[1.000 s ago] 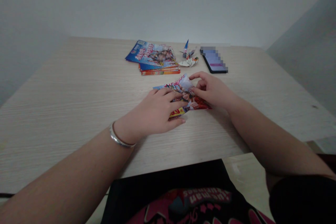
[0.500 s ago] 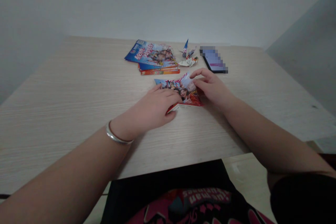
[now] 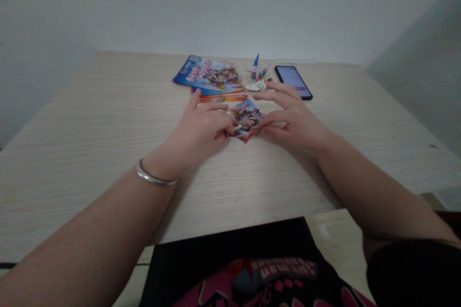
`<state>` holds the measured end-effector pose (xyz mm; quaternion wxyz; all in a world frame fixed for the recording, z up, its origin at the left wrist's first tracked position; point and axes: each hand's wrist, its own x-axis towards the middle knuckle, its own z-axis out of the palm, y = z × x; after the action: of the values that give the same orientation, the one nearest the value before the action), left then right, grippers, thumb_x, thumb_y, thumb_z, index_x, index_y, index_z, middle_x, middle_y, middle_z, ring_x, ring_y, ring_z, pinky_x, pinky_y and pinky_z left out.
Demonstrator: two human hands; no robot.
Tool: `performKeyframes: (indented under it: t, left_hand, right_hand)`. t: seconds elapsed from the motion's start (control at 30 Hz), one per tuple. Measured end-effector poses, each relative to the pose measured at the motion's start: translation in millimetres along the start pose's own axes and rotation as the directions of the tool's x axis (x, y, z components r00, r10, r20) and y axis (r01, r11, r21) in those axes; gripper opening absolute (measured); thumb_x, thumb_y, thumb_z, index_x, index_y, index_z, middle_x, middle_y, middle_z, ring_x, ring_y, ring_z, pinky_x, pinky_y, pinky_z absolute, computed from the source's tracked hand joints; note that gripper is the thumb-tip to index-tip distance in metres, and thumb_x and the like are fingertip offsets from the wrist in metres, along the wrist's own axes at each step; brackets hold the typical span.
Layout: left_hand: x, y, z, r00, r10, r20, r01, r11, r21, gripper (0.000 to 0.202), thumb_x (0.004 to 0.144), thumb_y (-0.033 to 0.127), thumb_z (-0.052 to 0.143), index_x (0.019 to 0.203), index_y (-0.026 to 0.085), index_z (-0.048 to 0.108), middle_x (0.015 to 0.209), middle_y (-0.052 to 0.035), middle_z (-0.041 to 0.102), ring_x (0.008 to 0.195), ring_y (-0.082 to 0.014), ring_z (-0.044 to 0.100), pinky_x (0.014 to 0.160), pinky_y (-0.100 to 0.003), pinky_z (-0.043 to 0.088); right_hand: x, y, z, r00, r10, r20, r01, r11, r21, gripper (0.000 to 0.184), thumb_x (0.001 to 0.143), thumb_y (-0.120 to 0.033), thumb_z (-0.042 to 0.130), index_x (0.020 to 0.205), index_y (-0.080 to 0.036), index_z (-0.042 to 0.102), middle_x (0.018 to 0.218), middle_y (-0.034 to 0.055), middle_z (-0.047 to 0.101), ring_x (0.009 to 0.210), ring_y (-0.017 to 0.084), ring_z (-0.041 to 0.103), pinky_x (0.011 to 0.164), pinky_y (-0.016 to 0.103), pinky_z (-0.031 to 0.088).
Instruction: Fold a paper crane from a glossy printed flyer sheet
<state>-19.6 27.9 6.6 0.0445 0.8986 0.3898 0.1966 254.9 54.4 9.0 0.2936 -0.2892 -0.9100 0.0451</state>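
Note:
Between my hands lies a folded sheet of printed paper (image 3: pixel 247 117), now a small diamond shape with a colourful picture on its face. My left hand (image 3: pixel 205 127) has its fingers curled onto the paper's left corner, the index finger raised apart. A silver bangle (image 3: pixel 154 177) circles that wrist. At the right corner, the thumb and a finger of my right hand (image 3: pixel 290 115) pinch the paper, while its upper fingers stretch out above. Fingers cover both side corners of the sheet.
Behind the paper sits a stack of printed leaflets (image 3: pixel 212 76), blue on top with orange edges below. Beside it stands a folded paper crane (image 3: pixel 258 74), partly behind my right fingers. A phone (image 3: pixel 293 81) with a lit screen lies at the back right of the wooden table (image 3: pixel 90 120).
The paper has gone from a wider, partly opened sheet to a narrower diamond. My left hand has shifted left off its middle; my right fingers now grip its right corner.

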Motion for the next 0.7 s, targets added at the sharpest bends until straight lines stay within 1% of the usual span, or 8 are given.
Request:
performKeyframes:
  t: [0.1, 0.17, 0.27, 0.33, 0.37, 0.5, 0.57, 0.7]
  left_hand:
    - [-0.2, -0.2, -3.2, 1.000, -0.030, 0.004, 0.030, 0.999, 0.040, 0.015, 0.082, 0.017, 0.057, 0.079, 0.026, 0.069, 0.096, -0.0011, 0.077, 0.116, -0.0291, 0.068, 0.125, -0.069, 0.013]
    - [-0.6, 1.1, -5.2, 0.999, -0.021, 0.050, 0.019, 0.999, 0.025, 0.011, 0.084, 0.024, 0.059, 0.077, 0.023, 0.067, 0.089, -0.0018, 0.075, 0.103, -0.0279, 0.070, 0.123, -0.070, 0.017]
    - [-0.1, 3.7, -7.1, 0.993, -0.022, 0.113, 0.029, 0.998, -0.062, 0.030, 0.090, 0.046, 0.060, 0.076, 0.020, 0.067, 0.077, -0.0028, 0.070, 0.084, -0.0246, 0.068, 0.117, -0.066, 0.030]
    - [0.6, 4.6, -6.8, 0.994, -0.060, 0.089, 0.072, 0.988, -0.135, 0.039, 0.092, 0.055, 0.058, 0.081, 0.019, 0.070, 0.074, -0.0040, 0.070, 0.079, -0.0242, 0.067, 0.108, -0.058, 0.042]
    - [0.9, 4.6, -6.1, 0.995, -0.084, 0.063, 0.094, 0.979, -0.180, 0.039, 0.092, 0.054, 0.059, 0.086, 0.019, 0.073, 0.077, -0.0050, 0.072, 0.081, -0.0246, 0.067, 0.103, -0.053, 0.047]
    - [0.7, 2.8, -1.8, 0.989, -0.143, -0.034, 0.118, 0.911, -0.396, 0.031, 0.091, 0.040, 0.063, 0.113, 0.023, 0.075, 0.107, -0.0058, 0.079, 0.097, -0.0247, 0.071, 0.092, -0.039, 0.054]
    - [0.0, 1.8, 0.0, 0.984, -0.169, -0.063, 0.125, 0.891, -0.436, 0.028, 0.091, 0.036, 0.063, 0.113, 0.022, 0.075, 0.111, -0.0052, 0.079, 0.099, -0.0238, 0.071, 0.089, -0.037, 0.055]
    - [-0.4, -1.2, 3.2, 0.964, -0.232, -0.131, 0.141, 0.862, -0.487, 0.026, 0.091, 0.035, 0.064, 0.109, 0.020, 0.073, 0.108, -0.0060, 0.078, 0.095, -0.0224, 0.070, 0.087, -0.037, 0.056]
  right_hand:
    - [0.7, -2.2, 2.0, 1.000, 0.024, -0.012, -0.023, 0.992, 0.121, 0.017, 0.095, -0.038, 0.067, 0.087, -0.028, 0.078, 0.100, 0.0051, 0.078, 0.111, 0.027, 0.067, 0.105, 0.048, 0.046]
    - [1.4, -6.5, 4.7, 0.994, 0.109, -0.004, -0.107, 0.980, 0.167, 0.024, 0.095, -0.040, 0.065, 0.081, -0.025, 0.076, 0.084, 0.0046, 0.076, 0.090, 0.023, 0.068, 0.091, 0.042, 0.049]
    - [3.0, -16.4, 7.1, 0.957, 0.291, 0.010, -0.287, 0.940, 0.184, 0.024, 0.093, -0.038, 0.065, 0.077, -0.022, 0.075, 0.075, 0.0040, 0.072, 0.074, 0.019, 0.062, 0.074, 0.035, 0.047]
    - [4.1, -23.0, 7.1, 0.922, 0.386, 0.009, -0.379, 0.901, 0.209, 0.021, 0.093, -0.036, 0.065, 0.081, -0.021, 0.076, 0.075, 0.0035, 0.071, 0.069, 0.016, 0.059, 0.067, 0.032, 0.045]
    - [4.5, -25.7, 6.9, 0.911, 0.413, 0.009, -0.404, 0.886, 0.228, 0.019, 0.092, -0.034, 0.065, 0.085, -0.021, 0.076, 0.077, 0.0032, 0.071, 0.068, 0.016, 0.058, 0.065, 0.031, 0.045]
    - [3.6, -30.7, 7.3, 0.913, 0.406, -0.047, -0.378, 0.882, 0.282, 0.014, 0.089, -0.026, 0.066, 0.100, -0.022, 0.074, 0.083, 0.0017, 0.071, 0.070, 0.014, 0.059, 0.068, 0.030, 0.049]
    - [2.1, -30.5, 7.9, 0.924, 0.372, -0.087, -0.335, 0.898, 0.283, 0.013, 0.089, -0.026, 0.066, 0.100, -0.023, 0.071, 0.088, 0.0018, 0.071, 0.074, 0.015, 0.060, 0.072, 0.031, 0.051]
    - [0.0, -27.5, 6.2, 0.951, 0.273, -0.144, -0.229, 0.937, 0.265, 0.009, 0.090, -0.030, 0.067, 0.096, -0.024, 0.064, 0.099, 0.0029, 0.072, 0.081, 0.017, 0.064, 0.075, 0.033, 0.054]
